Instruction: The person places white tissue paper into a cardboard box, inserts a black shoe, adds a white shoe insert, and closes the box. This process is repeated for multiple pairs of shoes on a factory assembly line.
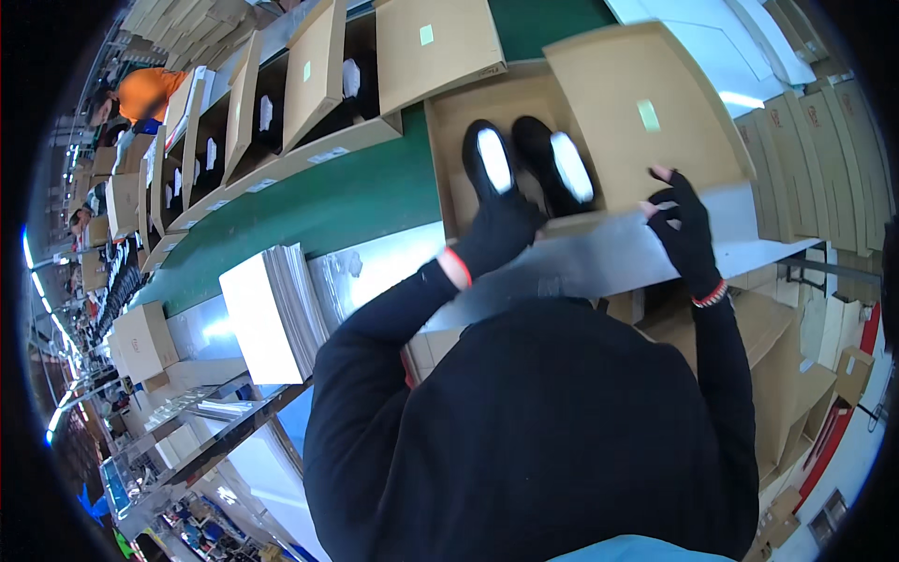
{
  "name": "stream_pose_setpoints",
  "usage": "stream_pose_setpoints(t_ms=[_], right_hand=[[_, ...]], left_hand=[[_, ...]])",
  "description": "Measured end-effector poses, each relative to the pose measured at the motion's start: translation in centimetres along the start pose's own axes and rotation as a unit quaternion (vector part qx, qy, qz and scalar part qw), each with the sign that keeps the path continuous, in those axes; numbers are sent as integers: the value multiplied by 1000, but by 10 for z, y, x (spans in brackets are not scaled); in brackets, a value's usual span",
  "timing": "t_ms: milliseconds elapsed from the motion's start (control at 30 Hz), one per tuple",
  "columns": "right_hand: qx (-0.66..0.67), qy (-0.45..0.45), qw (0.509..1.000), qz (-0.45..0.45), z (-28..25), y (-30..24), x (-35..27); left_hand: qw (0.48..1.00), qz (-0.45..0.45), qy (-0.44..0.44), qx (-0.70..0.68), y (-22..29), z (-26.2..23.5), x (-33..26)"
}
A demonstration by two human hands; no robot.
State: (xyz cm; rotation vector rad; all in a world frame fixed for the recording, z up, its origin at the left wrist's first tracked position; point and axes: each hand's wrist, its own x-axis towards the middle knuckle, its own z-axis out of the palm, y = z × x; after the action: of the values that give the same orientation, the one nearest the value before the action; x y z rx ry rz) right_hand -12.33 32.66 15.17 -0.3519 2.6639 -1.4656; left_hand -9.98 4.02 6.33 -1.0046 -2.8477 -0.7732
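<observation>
An open cardboard shoebox [459, 103] in front of me holds a pair of black shoes, the left shoe [476, 155] and the right shoe [536, 145], each with a white insert. My left hand [506, 229], in a black glove, reaches over the near wall to the heel end of the left shoe; its dark, blurred fingers cannot be made out. The box's lid [693, 103], bearing a pale green sticker, stands folded back to the right. By the lid's near edge is my right hand [682, 223], in a black fingerless glove, fingers apart with nothing seen between them.
A green conveyor belt [309, 201] carries a row of open shoeboxes [346, 140] away to the left. A stack of white sheets [267, 314] lies on the metal ledge. Cardboard boxes [796, 159] line the right side. A person in orange [150, 94] is far left.
</observation>
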Motion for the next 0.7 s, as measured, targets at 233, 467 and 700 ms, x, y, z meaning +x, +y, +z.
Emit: stream_pose_setpoints(t_ms=[233, 467, 700], right_hand=[[-192, -142, 971, 22, 94, 13, -33], [-124, -123, 981, 83, 129, 45, -48], [33, -15, 997, 69, 127, 69, -35]], left_hand=[[976, -95, 145, -132, 59, -25, -54], [941, -294, 44, -160, 23, 11, -37], [720, -316, 254, -564, -12, -51, -105]])
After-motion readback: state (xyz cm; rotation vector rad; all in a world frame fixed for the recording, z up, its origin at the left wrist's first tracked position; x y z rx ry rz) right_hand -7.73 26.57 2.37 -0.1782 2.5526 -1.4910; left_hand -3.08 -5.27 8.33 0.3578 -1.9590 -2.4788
